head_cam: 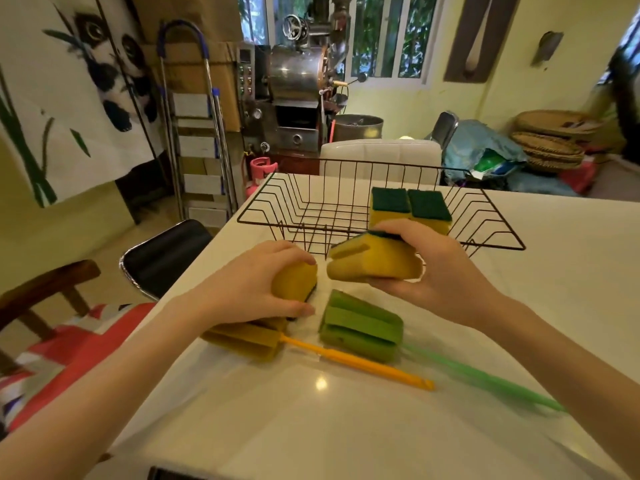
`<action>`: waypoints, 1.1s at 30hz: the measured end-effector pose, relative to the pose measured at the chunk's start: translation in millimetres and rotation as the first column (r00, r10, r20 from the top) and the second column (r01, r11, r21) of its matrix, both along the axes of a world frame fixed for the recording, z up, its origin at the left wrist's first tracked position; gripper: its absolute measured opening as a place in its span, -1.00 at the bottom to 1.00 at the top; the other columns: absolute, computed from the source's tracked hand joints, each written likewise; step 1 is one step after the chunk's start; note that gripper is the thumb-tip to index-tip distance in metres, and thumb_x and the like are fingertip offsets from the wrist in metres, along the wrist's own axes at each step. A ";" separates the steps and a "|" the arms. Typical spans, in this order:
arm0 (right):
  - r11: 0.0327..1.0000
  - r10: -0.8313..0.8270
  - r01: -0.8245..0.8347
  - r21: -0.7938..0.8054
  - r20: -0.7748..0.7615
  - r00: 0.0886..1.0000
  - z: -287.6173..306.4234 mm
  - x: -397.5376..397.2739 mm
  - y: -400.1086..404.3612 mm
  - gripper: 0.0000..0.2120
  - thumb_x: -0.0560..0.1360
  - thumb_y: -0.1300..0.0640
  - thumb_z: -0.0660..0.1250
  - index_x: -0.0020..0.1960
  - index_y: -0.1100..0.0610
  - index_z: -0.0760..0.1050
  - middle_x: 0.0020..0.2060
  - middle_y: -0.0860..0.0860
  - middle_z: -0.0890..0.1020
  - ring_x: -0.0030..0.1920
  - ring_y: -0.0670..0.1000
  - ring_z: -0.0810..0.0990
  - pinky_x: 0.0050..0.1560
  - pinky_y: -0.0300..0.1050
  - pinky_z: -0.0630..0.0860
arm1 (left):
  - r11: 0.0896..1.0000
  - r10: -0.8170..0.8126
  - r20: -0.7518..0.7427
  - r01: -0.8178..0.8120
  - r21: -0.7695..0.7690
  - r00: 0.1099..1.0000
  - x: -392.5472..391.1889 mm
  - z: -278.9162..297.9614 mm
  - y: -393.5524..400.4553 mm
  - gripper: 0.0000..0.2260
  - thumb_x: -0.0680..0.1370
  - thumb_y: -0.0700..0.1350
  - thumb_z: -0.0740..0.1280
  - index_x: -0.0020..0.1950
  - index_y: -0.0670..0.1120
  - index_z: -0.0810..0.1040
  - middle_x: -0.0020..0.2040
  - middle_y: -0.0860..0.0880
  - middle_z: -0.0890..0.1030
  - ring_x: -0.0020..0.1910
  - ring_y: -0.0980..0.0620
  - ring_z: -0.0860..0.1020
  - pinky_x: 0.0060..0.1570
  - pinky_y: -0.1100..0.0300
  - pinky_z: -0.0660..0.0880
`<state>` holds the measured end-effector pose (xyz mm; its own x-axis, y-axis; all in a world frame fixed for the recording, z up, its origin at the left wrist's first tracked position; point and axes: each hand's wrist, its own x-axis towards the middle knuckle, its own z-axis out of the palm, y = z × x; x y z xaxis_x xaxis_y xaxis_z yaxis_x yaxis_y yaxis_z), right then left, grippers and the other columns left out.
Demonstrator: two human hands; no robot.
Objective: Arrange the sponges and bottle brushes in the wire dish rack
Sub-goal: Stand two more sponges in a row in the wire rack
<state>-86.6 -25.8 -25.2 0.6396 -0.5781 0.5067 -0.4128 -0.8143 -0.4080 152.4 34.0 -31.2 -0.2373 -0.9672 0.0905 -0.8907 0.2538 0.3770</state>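
A black wire dish rack (263, 209) stands at the far side of the white table. Two yellow sponges with green scouring tops (410, 206) lie side by side inside it at the right. My right hand (436, 271) holds a yellow sponge (375, 263) in the air just in front of the rack's near edge. My left hand (249, 289) grips another yellow sponge (296, 280) low over the table. A yellow bottle brush with an orange handle (346, 360) and a green bottle brush (360, 329) lie on the table below my hands.
The white table (311, 427) runs toward me; its left edge is near my left forearm. A black chair (162, 254) and a wooden chair with a red cloth (52, 306) stand on the left. A white chair back (379, 155) rises behind the rack.
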 end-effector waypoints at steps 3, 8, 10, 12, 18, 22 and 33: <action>0.998 -0.041 0.042 -0.051 0.009 0.999 -15.5 -16.8 2.0 -0.48 0.28 0.01 0.41 0.19 -0.10 0.31 0.07 -0.12 0.49 0.07 -0.15 0.44 0.01 -0.29 0.40 | 0.997 0.004 0.042 -0.008 0.083 0.999 1.6 -3.6 -3.7 -0.40 0.36 0.15 0.39 0.34 0.19 0.24 0.37 0.16 0.26 0.32 0.13 0.22 0.28 0.19 0.20; 0.988 -0.093 0.092 -0.124 -0.004 0.996 -37.3 -32.1 -0.6 -0.49 0.27 0.21 0.45 0.14 -0.01 0.34 0.10 0.12 0.60 0.10 0.11 0.55 0.04 -0.01 0.54 | 0.985 -0.004 0.080 -0.009 0.172 0.997 1.1 1.8 -6.7 -0.43 0.39 0.06 0.39 0.34 0.20 0.23 0.44 0.12 0.21 0.37 0.06 0.21 0.32 0.11 0.23; 0.984 -0.096 0.085 -0.155 -0.065 0.993 -42.1 -33.2 -0.7 -0.50 0.27 0.26 0.46 0.12 0.00 0.35 0.11 0.11 0.60 0.11 0.10 0.55 0.09 -0.06 0.50 | 0.985 0.005 0.110 -0.024 0.173 0.994 0.7 2.7 -9.3 -0.44 0.39 0.00 0.40 0.33 0.18 0.25 0.42 0.09 0.24 0.36 0.03 0.23 0.33 0.08 0.25; 0.988 -0.090 0.072 -0.137 -0.130 0.987 -43.1 -33.9 -1.3 -0.51 0.26 0.24 0.44 0.10 -0.03 0.35 0.14 0.06 0.59 0.14 0.07 0.53 0.11 -0.11 0.45 | 0.988 0.014 0.130 -0.034 0.153 0.991 0.8 3.5 -12.8 -0.45 0.37 -0.05 0.41 0.28 0.19 0.28 0.38 0.06 0.32 0.31 0.01 0.30 0.29 0.05 0.32; 0.985 -0.039 0.060 0.159 -0.133 0.990 -39.2 -36.8 0.2 -0.45 0.21 0.18 0.39 0.09 -0.17 0.29 0.21 -0.05 0.48 0.20 -0.07 0.41 0.17 -0.20 0.40 | 0.987 0.007 0.225 -0.042 0.153 0.974 -1.9 6.4 -21.5 -0.43 0.32 -0.09 0.46 0.23 0.19 0.30 0.33 0.06 0.37 0.26 -0.01 0.33 0.23 0.02 0.36; 0.971 -0.035 0.060 0.230 -0.112 0.993 -40.7 -38.6 3.3 -0.60 0.24 0.08 0.25 0.04 -0.20 0.30 0.18 -0.08 0.47 0.19 -0.09 0.41 0.14 -0.32 0.33 | 0.989 -0.011 0.275 -0.030 0.146 0.961 -1.9 9.2 -24.2 -0.39 0.31 -0.10 0.48 0.26 0.17 0.29 0.36 0.04 0.35 0.30 -0.02 0.30 0.28 0.02 0.31; 0.973 -0.109 0.118 0.199 -0.055 0.993 -45.0 -36.9 7.6 -0.76 0.33 0.17 0.16 -0.06 -0.09 0.38 0.12 -0.02 0.54 0.15 -0.06 0.45 0.15 -0.17 0.39 | 0.985 0.018 0.014 -0.020 0.171 1.000 -2.8 44.8 -19.8 -0.42 0.34 -0.16 0.43 0.25 0.20 0.30 0.14 0.14 0.37 0.15 0.13 0.38 0.07 0.20 0.44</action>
<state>-123.4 -18.3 -70.2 0.5828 -0.7353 0.3459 -0.5187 -0.6643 -0.5382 149.6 14.2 13.5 -0.2191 -0.9725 -0.0791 -0.8994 0.1699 0.4027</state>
